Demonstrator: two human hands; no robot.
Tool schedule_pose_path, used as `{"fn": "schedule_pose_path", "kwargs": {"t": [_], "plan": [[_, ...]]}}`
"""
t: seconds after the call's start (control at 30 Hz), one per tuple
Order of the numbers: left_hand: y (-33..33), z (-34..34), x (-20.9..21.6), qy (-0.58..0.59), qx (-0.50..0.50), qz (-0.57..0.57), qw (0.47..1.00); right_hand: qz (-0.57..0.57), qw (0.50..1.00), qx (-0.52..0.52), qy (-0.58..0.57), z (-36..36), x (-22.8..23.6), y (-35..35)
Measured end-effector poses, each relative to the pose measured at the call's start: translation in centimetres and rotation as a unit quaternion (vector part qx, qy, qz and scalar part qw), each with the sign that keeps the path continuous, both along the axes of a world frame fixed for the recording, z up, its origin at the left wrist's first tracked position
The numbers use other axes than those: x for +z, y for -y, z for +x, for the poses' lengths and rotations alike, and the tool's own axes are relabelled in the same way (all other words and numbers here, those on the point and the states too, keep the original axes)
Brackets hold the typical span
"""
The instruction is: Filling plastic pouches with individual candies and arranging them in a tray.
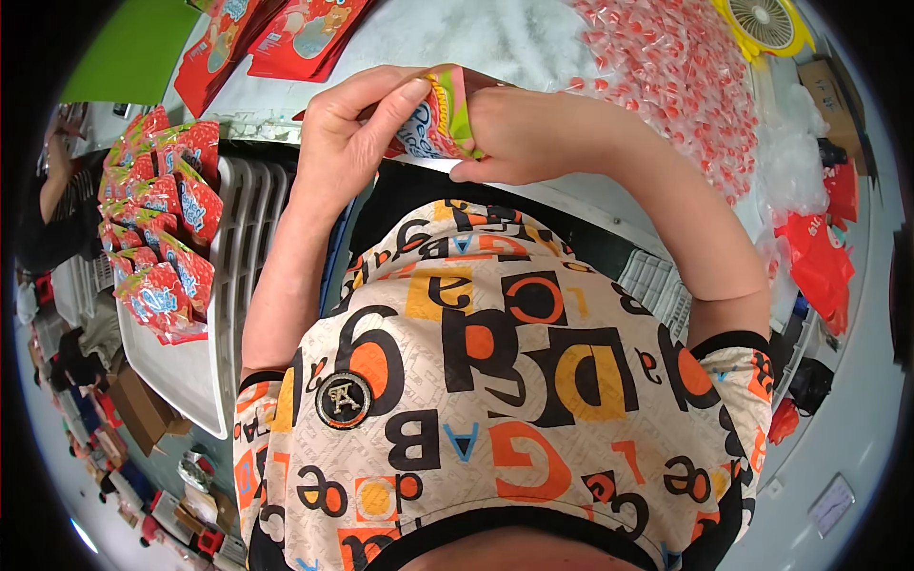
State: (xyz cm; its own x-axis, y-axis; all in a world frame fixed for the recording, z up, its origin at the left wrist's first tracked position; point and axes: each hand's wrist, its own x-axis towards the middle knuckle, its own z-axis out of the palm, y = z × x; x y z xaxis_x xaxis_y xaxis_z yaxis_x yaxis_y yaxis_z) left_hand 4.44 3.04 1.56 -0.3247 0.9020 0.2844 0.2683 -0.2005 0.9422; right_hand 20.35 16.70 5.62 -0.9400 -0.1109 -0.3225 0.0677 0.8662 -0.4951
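A small printed candy bag, red, blue and green with a pink edge, is held up at the table's near edge. My left hand pinches its left side, thumb on the front face and fingers behind. At its right edge my right hand is closed with curled fingers; their tips are partly hidden by the bag. Whether the bag is sealed or has anything in it cannot be seen.
Loose wrapped red candies cover the table's right side. Flat red bags are stacked at the far left. Filled bags stand in a white plastic crate on my left. A yellow fan is at the far right.
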Motion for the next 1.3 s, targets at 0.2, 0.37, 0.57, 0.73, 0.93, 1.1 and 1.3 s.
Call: {"fn": "schedule_pose_path", "kwargs": {"t": [0.2, 0.37, 0.57, 0.73, 0.93, 1.1, 1.3], "plan": [[0.5, -0.8, -0.4, -0.007, 0.024, 0.001, 1.0, -0.003, 0.933, -0.074, -0.352, 1.1, -0.3, 0.1], [0.7, 0.3, -0.3, 0.024, 0.001, -0.032, 0.999, -0.066, 0.988, 0.019, -0.14, -0.1, 0.1, 0.5], [1.3, -2.5, -0.4, 0.041, 0.095, -0.029, 0.994, -0.006, 0.926, -0.089, -0.366, 2.6, 0.7, 0.2], [1.5, -2.6, 0.1, 0.032, 0.107, -0.028, 0.993, 0.045, 0.884, -0.113, -0.451, 2.9, 0.5, -2.1], [1.1, -2.6, -0.2, 0.053, 0.115, -0.018, 0.992, -0.142, 0.897, -0.281, -0.31, 4.0, -1.8, -2.5], [-0.2, -1.4, -0.2, 0.166, 0.075, -0.014, 0.983, -0.188, 0.835, -0.345, -0.385, 2.6, -0.6, -0.9], [-1.2, -1.5, -1.1, 0.23, 0.074, 0.002, 0.97, -0.407, 0.772, -0.352, -0.338, 3.5, -4.8, -2.7]]}}
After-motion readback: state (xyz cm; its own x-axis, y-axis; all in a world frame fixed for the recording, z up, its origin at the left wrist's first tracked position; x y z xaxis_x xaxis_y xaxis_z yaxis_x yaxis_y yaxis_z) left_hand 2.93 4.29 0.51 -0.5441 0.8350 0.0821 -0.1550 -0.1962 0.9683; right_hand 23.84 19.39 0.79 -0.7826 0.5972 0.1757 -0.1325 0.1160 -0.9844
